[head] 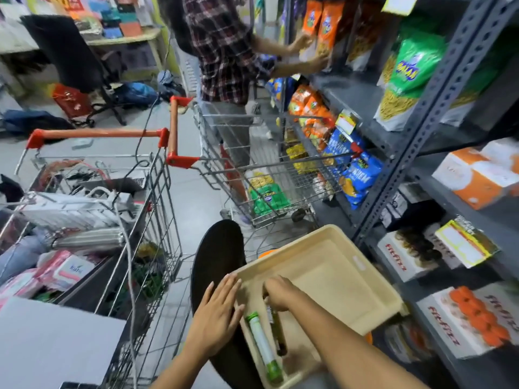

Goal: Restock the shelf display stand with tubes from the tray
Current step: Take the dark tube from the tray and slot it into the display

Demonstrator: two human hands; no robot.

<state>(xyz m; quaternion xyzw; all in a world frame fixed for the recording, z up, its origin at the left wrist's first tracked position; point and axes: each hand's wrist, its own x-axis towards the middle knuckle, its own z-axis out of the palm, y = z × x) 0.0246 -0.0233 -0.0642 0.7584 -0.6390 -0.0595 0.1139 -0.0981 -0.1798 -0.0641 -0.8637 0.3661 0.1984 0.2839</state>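
Observation:
A beige tray rests on a black round stool in front of me. A white tube with green ends lies in the tray's near-left part. Beside it lies a dark green tube, and my right hand has its fingers closed around that tube's upper end. Flat against the tray's left rim rests my left hand, fingers spread, holding nothing. The grey shelf unit stands to the right, with white and orange display boxes on its lower levels.
Two wire shopping carts stand ahead: one full of mixed goods at left, one with snack bags further on. A person in a plaid shirt handles orange bags at the shelf. A black chair and bags lie behind.

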